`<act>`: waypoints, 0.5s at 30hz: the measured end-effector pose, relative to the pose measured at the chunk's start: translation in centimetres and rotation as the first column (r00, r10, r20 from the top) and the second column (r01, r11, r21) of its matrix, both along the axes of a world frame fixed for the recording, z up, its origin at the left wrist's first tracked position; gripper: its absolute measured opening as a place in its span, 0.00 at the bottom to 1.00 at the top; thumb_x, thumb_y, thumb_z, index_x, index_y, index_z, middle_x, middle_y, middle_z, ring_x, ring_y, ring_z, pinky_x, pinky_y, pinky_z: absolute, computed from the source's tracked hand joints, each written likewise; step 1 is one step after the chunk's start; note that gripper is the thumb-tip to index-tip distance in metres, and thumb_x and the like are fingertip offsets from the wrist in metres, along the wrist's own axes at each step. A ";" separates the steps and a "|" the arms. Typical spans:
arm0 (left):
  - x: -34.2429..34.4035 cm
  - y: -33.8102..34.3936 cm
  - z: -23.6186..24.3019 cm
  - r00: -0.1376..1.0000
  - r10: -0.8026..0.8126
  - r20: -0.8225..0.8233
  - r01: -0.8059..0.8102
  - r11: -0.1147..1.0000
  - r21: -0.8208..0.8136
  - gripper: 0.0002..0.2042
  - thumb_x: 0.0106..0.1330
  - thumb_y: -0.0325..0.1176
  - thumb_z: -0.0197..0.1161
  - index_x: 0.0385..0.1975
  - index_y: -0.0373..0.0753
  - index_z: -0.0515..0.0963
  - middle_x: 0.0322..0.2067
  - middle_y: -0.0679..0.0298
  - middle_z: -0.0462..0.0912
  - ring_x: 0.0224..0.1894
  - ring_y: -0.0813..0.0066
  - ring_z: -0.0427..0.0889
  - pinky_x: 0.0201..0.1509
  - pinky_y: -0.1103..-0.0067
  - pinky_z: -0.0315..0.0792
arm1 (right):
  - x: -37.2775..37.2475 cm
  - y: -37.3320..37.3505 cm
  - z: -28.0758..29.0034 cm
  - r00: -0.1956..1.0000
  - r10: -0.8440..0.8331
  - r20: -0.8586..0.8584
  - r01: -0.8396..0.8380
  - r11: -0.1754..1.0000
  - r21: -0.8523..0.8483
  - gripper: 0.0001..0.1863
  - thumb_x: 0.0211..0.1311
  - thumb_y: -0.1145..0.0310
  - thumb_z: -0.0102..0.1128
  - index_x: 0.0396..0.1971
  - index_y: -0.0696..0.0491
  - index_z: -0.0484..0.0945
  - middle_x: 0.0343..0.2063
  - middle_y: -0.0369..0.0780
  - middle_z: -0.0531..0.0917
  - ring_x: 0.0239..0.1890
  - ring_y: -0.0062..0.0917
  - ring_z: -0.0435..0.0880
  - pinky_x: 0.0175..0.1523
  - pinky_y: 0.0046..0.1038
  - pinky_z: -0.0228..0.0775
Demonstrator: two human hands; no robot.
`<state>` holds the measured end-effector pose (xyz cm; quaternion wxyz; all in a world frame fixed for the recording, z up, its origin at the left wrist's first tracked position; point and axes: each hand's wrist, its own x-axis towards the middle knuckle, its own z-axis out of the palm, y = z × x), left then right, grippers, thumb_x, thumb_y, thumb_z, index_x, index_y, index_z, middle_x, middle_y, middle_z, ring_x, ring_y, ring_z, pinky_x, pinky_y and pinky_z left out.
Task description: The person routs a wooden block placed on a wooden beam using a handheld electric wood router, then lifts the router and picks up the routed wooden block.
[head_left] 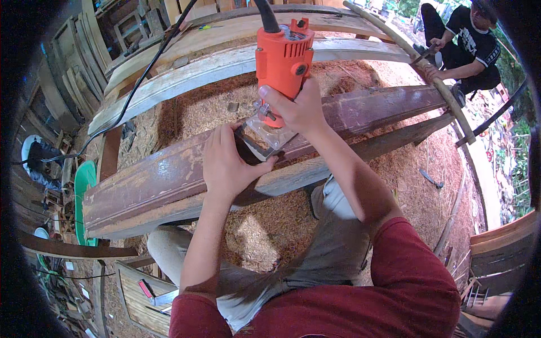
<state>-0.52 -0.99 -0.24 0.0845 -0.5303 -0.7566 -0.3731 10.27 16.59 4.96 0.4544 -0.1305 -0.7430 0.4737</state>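
Note:
My right hand (298,110) is wrapped round the orange body of a trim router (282,62), which stands upright with its cable rising from the top. Its clear base rests over a small dark block (251,145) on a long brown-painted wooden board (152,173). Beside the base, my left hand (225,160) grips the block's near left corner, fingers over the far side and thumb stretched along the near edge. The router's bit is hidden. Old paint on the board looks worn, and its near edge carries a moulded profile.
Behind lies a pale plank (186,76). Sawdust covers the ground (253,242). A black cable (127,107) runs off left, near a green basin (86,186). At the far right a person (470,45) crouches, hands near a wooden pole (445,93). A dark metal tool (431,179) lies right.

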 end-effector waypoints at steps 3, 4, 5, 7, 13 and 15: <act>0.1 0.1 0.0 1.000 -0.007 -0.003 0.007 1.000 0.012 0.42 0.42 0.50 0.87 0.54 0.35 0.74 0.46 0.51 0.81 0.51 0.46 0.82 0.58 0.59 0.77 | -0.2 0.1 0.1 1.000 0.010 -0.011 -0.011 1.000 -0.014 0.28 0.53 0.57 0.81 0.51 0.55 0.82 0.40 0.38 0.91 0.40 0.24 0.89 0.50 0.32 0.82; 0.1 0.0 0.0 1.000 -0.007 -0.002 0.007 1.000 0.012 0.42 0.42 0.50 0.87 0.54 0.35 0.74 0.46 0.51 0.81 0.51 0.46 0.82 0.58 0.59 0.77 | -0.2 0.2 0.1 1.000 0.010 -0.012 -0.010 1.000 0.005 0.28 0.54 0.57 0.81 0.51 0.55 0.82 0.40 0.39 0.91 0.40 0.24 0.89 0.50 0.32 0.82; 0.2 0.0 0.1 1.000 0.004 -0.008 -0.004 1.000 0.000 0.41 0.42 0.51 0.87 0.54 0.35 0.74 0.46 0.51 0.81 0.51 0.47 0.82 0.57 0.59 0.77 | -0.2 0.2 0.0 1.000 0.010 -0.014 -0.010 1.000 0.025 0.28 0.54 0.57 0.81 0.51 0.55 0.82 0.40 0.39 0.90 0.40 0.24 0.89 0.50 0.32 0.82; 0.3 -0.1 0.0 1.000 0.018 -0.014 -0.018 1.000 -0.010 0.41 0.43 0.51 0.87 0.54 0.35 0.74 0.45 0.50 0.81 0.51 0.47 0.83 0.57 0.59 0.77 | -0.1 0.0 0.2 1.000 0.010 -0.021 -0.010 1.000 0.015 0.28 0.54 0.58 0.81 0.51 0.56 0.82 0.40 0.39 0.90 0.40 0.24 0.89 0.50 0.32 0.82; 0.3 0.0 -0.5 0.995 0.038 -0.094 -0.035 0.999 0.035 0.42 0.45 0.54 0.85 0.55 0.35 0.74 0.45 0.50 0.81 0.50 0.47 0.83 0.54 0.58 0.78 | 0.5 -0.2 0.4 0.999 0.021 -0.030 -0.020 1.000 0.010 0.28 0.55 0.60 0.81 0.52 0.56 0.82 0.41 0.39 0.90 0.42 0.25 0.89 0.51 0.32 0.82; 0.4 0.1 -0.3 0.996 0.053 -0.074 -0.054 0.999 -0.009 0.42 0.44 0.55 0.85 0.55 0.35 0.74 0.45 0.51 0.81 0.50 0.47 0.83 0.54 0.59 0.78 | 0.6 -0.3 0.4 0.999 0.029 -0.041 -0.028 0.999 0.020 0.28 0.55 0.60 0.81 0.53 0.56 0.82 0.41 0.39 0.90 0.42 0.25 0.89 0.52 0.32 0.81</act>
